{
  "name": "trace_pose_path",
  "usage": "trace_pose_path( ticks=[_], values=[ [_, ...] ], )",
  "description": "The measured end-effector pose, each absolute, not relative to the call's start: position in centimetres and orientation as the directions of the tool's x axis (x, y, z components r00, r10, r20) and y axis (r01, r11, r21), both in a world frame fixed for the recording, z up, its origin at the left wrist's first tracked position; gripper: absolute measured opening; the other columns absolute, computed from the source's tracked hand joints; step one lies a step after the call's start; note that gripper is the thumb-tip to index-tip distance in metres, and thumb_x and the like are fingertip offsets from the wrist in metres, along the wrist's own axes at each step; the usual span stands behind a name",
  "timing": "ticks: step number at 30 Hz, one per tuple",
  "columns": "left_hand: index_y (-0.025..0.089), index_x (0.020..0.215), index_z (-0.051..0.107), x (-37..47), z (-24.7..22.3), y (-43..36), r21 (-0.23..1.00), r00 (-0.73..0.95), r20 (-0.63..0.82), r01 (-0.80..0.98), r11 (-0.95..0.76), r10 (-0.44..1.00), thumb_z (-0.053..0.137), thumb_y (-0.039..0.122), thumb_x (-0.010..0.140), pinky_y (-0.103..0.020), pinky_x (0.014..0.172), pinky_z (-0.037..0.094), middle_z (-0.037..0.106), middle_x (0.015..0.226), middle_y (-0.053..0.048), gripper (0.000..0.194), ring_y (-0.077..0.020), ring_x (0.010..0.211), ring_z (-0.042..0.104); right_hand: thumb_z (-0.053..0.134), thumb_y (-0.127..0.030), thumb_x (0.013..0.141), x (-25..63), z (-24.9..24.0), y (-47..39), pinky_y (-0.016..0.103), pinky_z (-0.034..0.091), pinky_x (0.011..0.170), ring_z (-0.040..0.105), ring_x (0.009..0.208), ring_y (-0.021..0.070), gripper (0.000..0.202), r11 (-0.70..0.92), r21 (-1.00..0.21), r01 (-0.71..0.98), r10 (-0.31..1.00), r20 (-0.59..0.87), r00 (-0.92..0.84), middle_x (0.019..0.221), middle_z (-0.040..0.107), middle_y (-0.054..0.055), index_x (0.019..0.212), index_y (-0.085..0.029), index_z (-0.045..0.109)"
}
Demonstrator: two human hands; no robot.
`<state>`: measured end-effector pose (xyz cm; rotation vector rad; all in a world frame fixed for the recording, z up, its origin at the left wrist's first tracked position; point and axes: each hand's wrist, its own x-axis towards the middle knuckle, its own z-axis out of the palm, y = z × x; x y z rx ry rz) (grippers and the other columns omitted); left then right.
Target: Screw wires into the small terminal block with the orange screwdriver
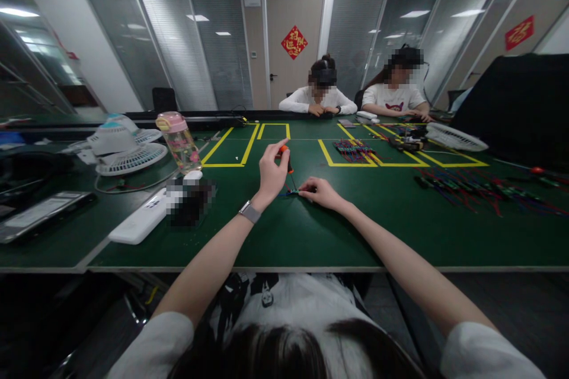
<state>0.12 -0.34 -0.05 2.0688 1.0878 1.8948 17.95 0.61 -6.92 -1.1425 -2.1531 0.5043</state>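
My left hand [272,174] grips the orange and black handle of a screwdriver [291,170], whose thin shaft points down at a small green circuit part [292,192] lying on the green table [284,237]. The fingers of my right hand [320,193] are pinched at the right end of that part, holding it on the table. Blue wire shows at the part's left side. The tip of the shaft meets the part, though the exact contact is too small to make out.
Wired boards lie in a pile [355,151] beyond my right hand, with more [480,186] at the right. On the left are a white box-like device [137,219], a bottle [180,142] and white fans [128,151]. Two people sit across the table.
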Motion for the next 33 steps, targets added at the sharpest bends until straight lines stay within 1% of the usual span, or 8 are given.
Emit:
trace_pose_path(
  ticks=[4,8,10,17,21,24,29,33],
  values=[
    [0.022,0.100,0.067,-0.02,0.07,-0.48,0.540,-0.102,0.813,0.500,-0.676,0.574,0.060,0.032,0.085,-0.026,0.073,0.046,0.055,0.088,-0.003,0.020,-0.0134,0.076,0.054,0.064,-0.026,0.078,17.94,-6.88,0.58,0.025,0.043,0.064,0.055,0.066,0.0125,0.016,0.548,-0.590,0.593,0.836,0.359,-0.415,0.077,0.061,0.004,0.085,-0.013,0.072],
    [0.023,0.116,0.061,-0.21,0.16,-0.32,0.572,-0.063,0.791,0.432,-0.698,0.609,0.042,0.026,0.095,-0.028,0.083,0.045,0.060,0.100,-0.006,0.029,-0.0150,0.091,0.057,0.064,-0.026,0.078,17.97,-6.96,0.62,0.025,0.043,0.065,0.056,0.067,0.0129,0.017,0.551,-0.584,0.596,0.834,0.361,-0.416,0.077,0.061,0.004,0.085,-0.014,0.072],
    [0.023,0.120,0.059,-0.19,0.16,-0.30,0.570,-0.036,0.795,0.384,-0.726,0.606,0.039,0.023,0.095,-0.028,0.086,0.045,0.063,0.105,-0.005,0.031,-0.0147,0.096,0.058,0.064,-0.026,0.078,17.99,-7.00,0.64,0.025,0.044,0.065,0.056,0.068,0.0129,0.017,0.551,-0.587,0.592,0.834,0.365,-0.415,0.078,0.061,0.004,0.085,-0.014,0.072],
    [0.024,0.111,0.065,0.04,0.20,-0.61,0.537,-0.010,0.818,0.374,-0.757,0.575,0.054,0.030,0.089,-0.024,0.076,0.045,0.059,0.087,-0.002,0.026,-0.0128,0.080,0.056,0.064,-0.026,0.078,17.89,-6.91,0.56,0.026,0.044,0.065,0.056,0.066,0.0127,0.017,0.543,-0.590,0.598,0.839,0.359,-0.408,0.075,0.061,0.004,0.085,-0.014,0.072],
    [0.028,0.123,0.057,0.03,0.26,-0.63,0.573,0.078,0.788,0.267,-0.774,0.611,0.040,0.024,0.095,-0.026,0.083,0.045,0.063,0.100,-0.003,0.033,-0.0130,0.091,0.058,0.065,-0.024,0.077,17.86,-6.89,0.65,0.026,0.045,0.066,0.057,0.067,0.0129,0.015,0.540,-0.592,0.599,0.842,0.358,-0.405,0.077,0.062,0.004,0.086,-0.014,0.073],
    [0.027,0.126,0.055,0.13,0.23,-0.62,0.597,0.082,0.776,0.224,-0.770,0.626,0.041,0.024,0.095,-0.028,0.084,0.046,0.065,0.106,-0.004,0.034,-0.0132,0.091,0.059,0.066,-0.024,0.076,17.88,-6.91,0.74,0.025,0.045,0.066,0.057,0.068,0.0128,0.015,0.541,-0.594,0.595,0.840,0.356,-0.408,0.078,0.063,0.004,0.086,-0.015,0.073],
    [0.023,0.114,0.063,0.16,0.11,-0.48,0.583,-0.016,0.793,0.313,-0.750,0.609,0.057,0.027,0.087,-0.026,0.078,0.048,0.063,0.093,-0.003,0.028,-0.0135,0.082,0.058,0.067,-0.024,0.075,17.91,-7.02,0.74,0.025,0.045,0.066,0.057,0.067,0.0124,0.016,0.539,-0.598,0.593,0.842,0.356,-0.406,0.078,0.062,0.004,0.087,-0.014,0.073],
    [0.024,0.118,0.060,-0.03,0.05,-0.31,0.595,-0.022,0.776,0.358,-0.720,0.631,0.049,0.028,0.092,-0.026,0.079,0.047,0.061,0.098,-0.005,0.029,-0.0137,0.086,0.058,0.067,-0.023,0.074,17.92,-7.15,0.73,0.026,0.045,0.067,0.057,0.069,0.0128,0.015,0.536,-0.601,0.593,0.844,0.359,-0.399,0.079,0.062,0.004,0.086,-0.014,0.072]
  ],
)
